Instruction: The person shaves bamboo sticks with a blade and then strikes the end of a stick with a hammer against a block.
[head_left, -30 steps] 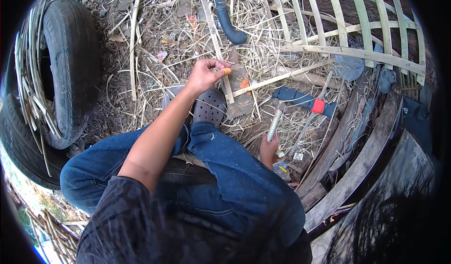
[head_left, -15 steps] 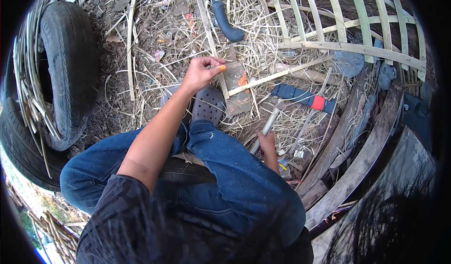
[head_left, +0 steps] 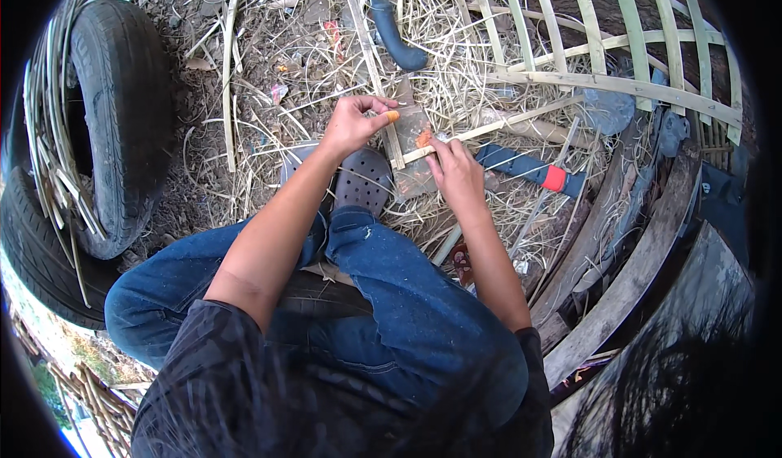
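I sit with my knees up over straw-strewn ground. My left hand (head_left: 352, 124) pinches a long thin bamboo strip (head_left: 371, 59) that runs away from me, and its thumb wears an orange tip cover. My right hand (head_left: 456, 173) grips the near end of a second bamboo strip (head_left: 521, 120) that slants off to the right. The two strips cross between my hands, above a flat grey block (head_left: 414, 177). A pale-bladed tool (head_left: 446, 244) lies on the straw beside my right knee.
Two old tyres (head_left: 114, 124) with bundled bamboo slats lean at the left. A woven bamboo frame (head_left: 619, 42) lies at the upper right, a dark hose (head_left: 393, 22) ahead, a blue tool with a red band (head_left: 529, 167) to the right, and wooden planks (head_left: 619, 295) beyond. My foot wears a grey clog (head_left: 362, 182).
My right hand has left the pale-bladed tool by my knee and risen to grip the slanting strip. My left hand has stayed on the long strip.
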### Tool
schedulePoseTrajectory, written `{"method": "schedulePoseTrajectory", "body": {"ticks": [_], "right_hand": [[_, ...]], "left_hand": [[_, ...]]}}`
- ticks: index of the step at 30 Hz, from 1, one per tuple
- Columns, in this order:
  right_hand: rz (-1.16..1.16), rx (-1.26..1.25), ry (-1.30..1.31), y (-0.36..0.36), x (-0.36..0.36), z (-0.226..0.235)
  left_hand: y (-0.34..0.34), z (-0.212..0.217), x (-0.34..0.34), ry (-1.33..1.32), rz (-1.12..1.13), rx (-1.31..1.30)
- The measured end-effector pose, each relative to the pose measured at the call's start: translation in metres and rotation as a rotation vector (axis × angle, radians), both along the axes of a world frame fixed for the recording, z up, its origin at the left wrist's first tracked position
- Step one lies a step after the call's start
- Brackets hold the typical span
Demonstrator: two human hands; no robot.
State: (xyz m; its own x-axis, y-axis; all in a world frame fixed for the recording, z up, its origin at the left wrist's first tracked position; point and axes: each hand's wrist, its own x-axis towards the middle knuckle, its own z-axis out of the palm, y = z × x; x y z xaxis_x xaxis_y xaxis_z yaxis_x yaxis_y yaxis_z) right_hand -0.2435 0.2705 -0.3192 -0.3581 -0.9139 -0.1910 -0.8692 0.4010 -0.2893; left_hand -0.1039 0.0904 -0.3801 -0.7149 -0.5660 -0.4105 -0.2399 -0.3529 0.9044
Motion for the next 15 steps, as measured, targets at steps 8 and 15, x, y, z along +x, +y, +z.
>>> {"method": "schedulePoseTrajectory", "body": {"ticks": [8, 15], "right_hand": [[-0.008, -0.045, 0.014, -0.007, -0.014, -0.005], [-0.009, -0.041, 0.006, -0.003, -0.017, -0.007]], "left_hand": [[-0.001, -0.005, 0.002, -0.012, 0.058, -0.042], [-0.001, 0.001, -0.003, -0.029, 0.043, -0.087]]}}
